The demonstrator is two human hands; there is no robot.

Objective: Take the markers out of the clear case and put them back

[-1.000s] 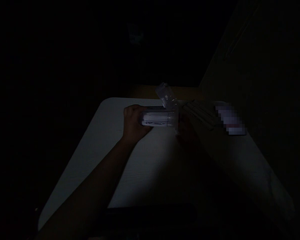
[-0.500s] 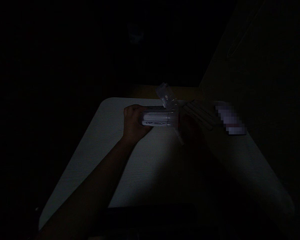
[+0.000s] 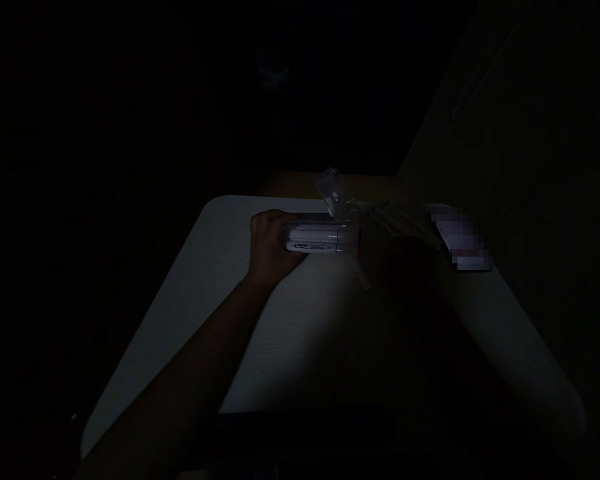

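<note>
The scene is very dark. My left hand (image 3: 270, 243) is wrapped round the left end of a clear plastic case of markers (image 3: 315, 238), which lies sideways above the white table. Its clear lid or flap (image 3: 334, 190) sticks up at the right end, and a small pale strip (image 3: 361, 275) juts out below that end. My right hand (image 3: 413, 263) is deep in shadow to the right of the case, beside several loose markers (image 3: 400, 221). Its fingers cannot be made out.
The white table (image 3: 180, 300) has rounded corners. A phone-like object (image 3: 463, 240), partly pixelated, lies at its right edge. A dark bar-shaped thing (image 3: 305, 427) runs along the near edge. Behind the table is a brown edge (image 3: 300, 183).
My right hand has moved right, away from the end of the case and towards the loose markers and the phone-like object. My left hand and the case stay nearly in place.
</note>
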